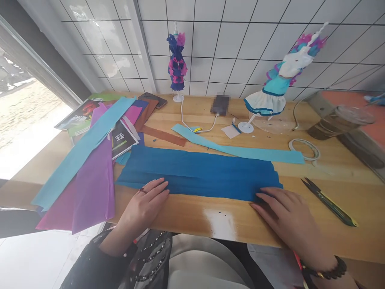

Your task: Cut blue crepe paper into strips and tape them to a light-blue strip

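The blue sheet was touched by the unclenched left hand — whether its near corner was pinched by the right hand could not be told.

1. The blue sheet is a long, wide strip, thin and deep blue (paper or cloth, I cannot tell).
2. It lies spread on the wooden table, lengthwise along the table's near edge, bare wood between.
3. Faint creases run along its length — and its short right end looks wavy.
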`<state>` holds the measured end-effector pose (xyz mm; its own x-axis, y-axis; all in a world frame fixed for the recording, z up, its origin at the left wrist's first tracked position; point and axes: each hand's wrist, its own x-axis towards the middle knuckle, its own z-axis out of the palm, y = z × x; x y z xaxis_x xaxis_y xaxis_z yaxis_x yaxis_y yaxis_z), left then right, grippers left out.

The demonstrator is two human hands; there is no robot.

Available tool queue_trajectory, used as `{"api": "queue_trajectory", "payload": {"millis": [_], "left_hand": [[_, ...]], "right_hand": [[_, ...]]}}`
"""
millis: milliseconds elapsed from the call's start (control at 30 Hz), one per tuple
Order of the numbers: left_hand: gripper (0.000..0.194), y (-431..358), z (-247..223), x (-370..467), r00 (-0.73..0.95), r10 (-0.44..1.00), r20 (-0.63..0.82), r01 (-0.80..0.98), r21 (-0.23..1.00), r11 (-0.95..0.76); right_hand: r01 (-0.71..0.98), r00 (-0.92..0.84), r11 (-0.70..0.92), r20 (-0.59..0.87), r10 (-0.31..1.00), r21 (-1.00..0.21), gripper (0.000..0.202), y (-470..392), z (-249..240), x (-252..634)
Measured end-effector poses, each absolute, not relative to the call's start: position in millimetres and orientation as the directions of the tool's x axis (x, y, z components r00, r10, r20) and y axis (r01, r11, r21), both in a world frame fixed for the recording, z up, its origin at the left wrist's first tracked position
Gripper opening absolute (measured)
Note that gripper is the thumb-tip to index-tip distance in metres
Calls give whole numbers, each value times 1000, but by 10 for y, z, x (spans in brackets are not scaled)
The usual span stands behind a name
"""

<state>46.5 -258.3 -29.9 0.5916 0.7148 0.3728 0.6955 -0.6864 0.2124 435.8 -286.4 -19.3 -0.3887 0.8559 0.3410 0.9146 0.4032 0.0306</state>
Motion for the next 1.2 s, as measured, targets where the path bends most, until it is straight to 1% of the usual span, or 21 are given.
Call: {"api": "queue_trajectory", "payload": {"millis": [100, 167, 233, 333, 433, 567, 700, 833, 1033, 1100, 1167, 1200], "left_hand": [[26, -2582, -297, 487, 578, 728, 369, 711, 211, -671], [25, -2590, -282, 500, 576, 740, 347, 728, 194, -658], [27, -2614, -259, 488, 589, 750, 302, 746, 155, -648], [35, -2681, -231, 393, 603, 771, 207, 775, 77, -627], [48, -2764, -230, 225, 567, 812, 135, 817, 34, -576], [63, -2869, -264, 35, 452, 882, 129, 888, 21, -459], [68, -2941, -301, -6, 358, 923, 142, 932, 5, -362], [71, -2958, -328, 15, 337, 928, 158, 939, 9, -342], [66, -2915, -371, -50, 351, 919, 178, 936, -34, -350], [53, -2870, -344, -95, 386, 904, 182, 922, -41, -385], [34, -2794, -282, -113, 477, 863, 170, 878, -55, -475], [29, -2745, -243, -97, 524, 838, 156, 852, -68, -520]], "right_hand": [[873, -462, 487, 360, 811, 22, 17, -2836, -105, 4064], [837, -519, 547, 348, 780, 21, 17, -2810, -58, 3882], [795, -584, 605, 311, 750, 34, 23, -2785, -26, 3772], [754, -645, 653, 265, 716, 72, 33, -2763, -6, 3759], [755, -649, 648, 247, 719, 99, 35, -2763, -12, 3832], [756, -647, 649, 251, 720, 90, 35, -2778, -59, 3898], [758, -644, 647, 255, 721, 84, 35, -2789, -120, 3965], [801, -593, 591, 252, 765, 95, 35, -2822, -160, 4124], [860, -508, 504, 235, 829, 81, 31, -2955, -194, 4433], [877, -476, 476, 232, 848, 61, 30, -2999, -195, 4509], [897, -436, 441, 245, 866, 36, 28, -3029, -187, 4562], [905, -416, 425, 256, 872, 23, 27, -3038, -182, 4580]]}}
